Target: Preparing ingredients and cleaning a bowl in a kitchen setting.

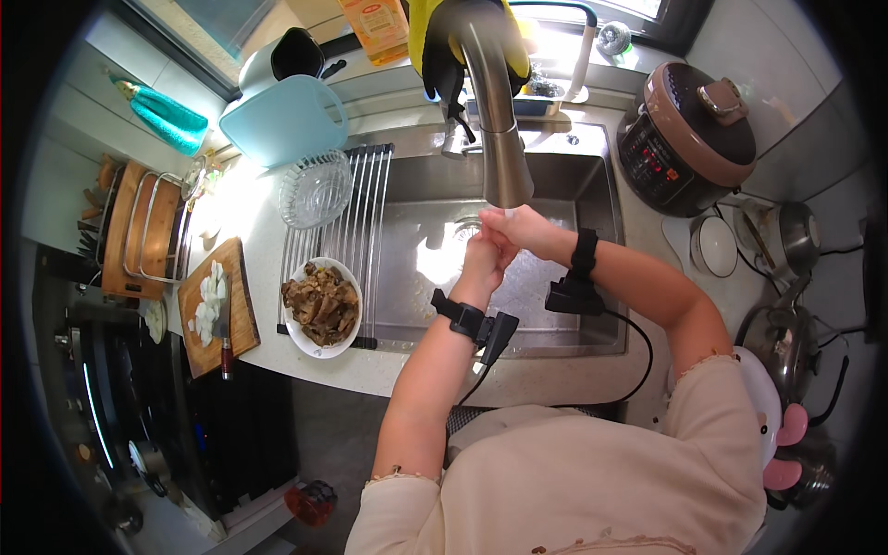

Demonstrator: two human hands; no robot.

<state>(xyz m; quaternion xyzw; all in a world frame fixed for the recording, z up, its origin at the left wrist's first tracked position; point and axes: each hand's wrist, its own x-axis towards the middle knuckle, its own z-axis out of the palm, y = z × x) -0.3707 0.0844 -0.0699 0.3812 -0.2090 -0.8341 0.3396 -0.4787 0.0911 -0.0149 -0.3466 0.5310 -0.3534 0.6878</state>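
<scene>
Both hands are together over the stainless steel sink [541,312], just below the spout of the metal faucet [508,166], where a little water shows. My left hand [491,258] touches my right hand [520,225], and its fingers are partly hidden. No object shows in either hand. Left of them, a white bowl [321,355] of brown, mushroom-like food [320,305] rests partly on a metal roll-up rack [371,208]. A clear glass dish [316,189] sits farther back on that rack. Each wrist wears a black strap with a cabled device.
A knife [226,333] and white chopped pieces [208,305] lie on a wooden cutting board [243,298] at the left. A light blue board [277,125] leans behind the rack. A pressure cooker [687,139] stands right of the sink, near a small white bowl [714,246]. Gloves [423,41] hang around the faucet.
</scene>
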